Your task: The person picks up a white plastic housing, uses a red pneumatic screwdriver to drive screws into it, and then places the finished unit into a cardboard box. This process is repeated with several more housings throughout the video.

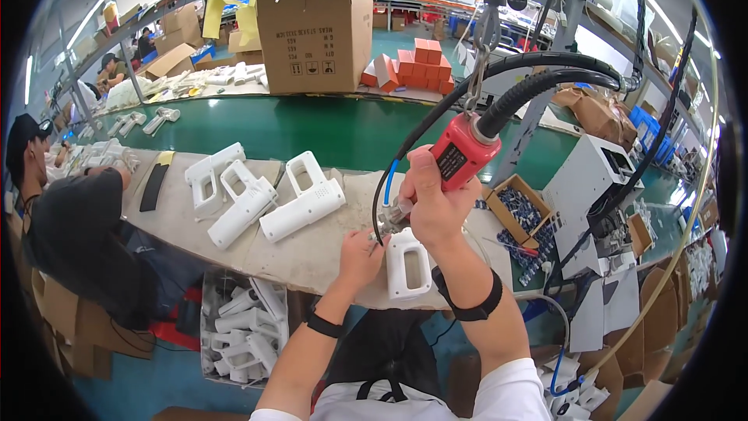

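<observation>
My right hand (438,206) is wrapped round a red power tool (471,148), which hangs from a chain with a thick black corrugated hose running out of its top. The tool's metal lower end points down toward the bench, partly hidden by my hand. Below it lies a white plastic housing (396,271) with an oval handle opening. Beside the housing's upper end, my left hand (361,257) has its fingers pinched together; what they hold is hidden. To the left rest more white housings: one (305,201) lies nearest, then another (243,206) and a third (209,182).
A cardboard tray of small dark parts (516,214) stands right, loose parts spilling beside it. Behind the bench runs a green conveyor (312,126) with a big carton (315,31) beyond. A bin of white housings (243,335) sits below left. A co-worker (86,218) sits at left.
</observation>
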Motion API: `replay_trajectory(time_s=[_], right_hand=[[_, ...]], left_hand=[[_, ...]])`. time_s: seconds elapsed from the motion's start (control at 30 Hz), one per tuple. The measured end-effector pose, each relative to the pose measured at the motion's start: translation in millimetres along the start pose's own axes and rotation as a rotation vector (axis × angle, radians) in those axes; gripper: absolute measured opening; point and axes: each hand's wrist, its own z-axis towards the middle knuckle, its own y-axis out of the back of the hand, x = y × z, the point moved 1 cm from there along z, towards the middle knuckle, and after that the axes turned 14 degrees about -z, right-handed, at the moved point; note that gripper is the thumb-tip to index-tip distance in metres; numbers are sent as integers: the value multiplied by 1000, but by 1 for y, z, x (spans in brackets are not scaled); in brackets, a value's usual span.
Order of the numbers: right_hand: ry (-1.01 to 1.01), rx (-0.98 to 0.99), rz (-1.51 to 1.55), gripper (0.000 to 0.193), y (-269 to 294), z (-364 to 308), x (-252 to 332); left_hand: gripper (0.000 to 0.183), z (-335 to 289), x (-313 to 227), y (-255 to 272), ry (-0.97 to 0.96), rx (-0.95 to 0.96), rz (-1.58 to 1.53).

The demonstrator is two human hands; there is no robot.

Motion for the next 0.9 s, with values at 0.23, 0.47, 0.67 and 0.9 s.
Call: replay_trajectory(time_s=[0.23,0.47,0.67,0.9], right_hand=[[-12,1,26,31,1,1,2],[28,-8,35,33,3,1,-1],[29,-5,30,31,1,4,-2],[-19,-50,-75,27,1,10,-50]], left_hand=[[9,3,-3,2,-101,16,182],[16,5,1,1,155,-95,104],[27,8,17,0,268,-134,-64],[87,3,50,-2,152,58,44]])
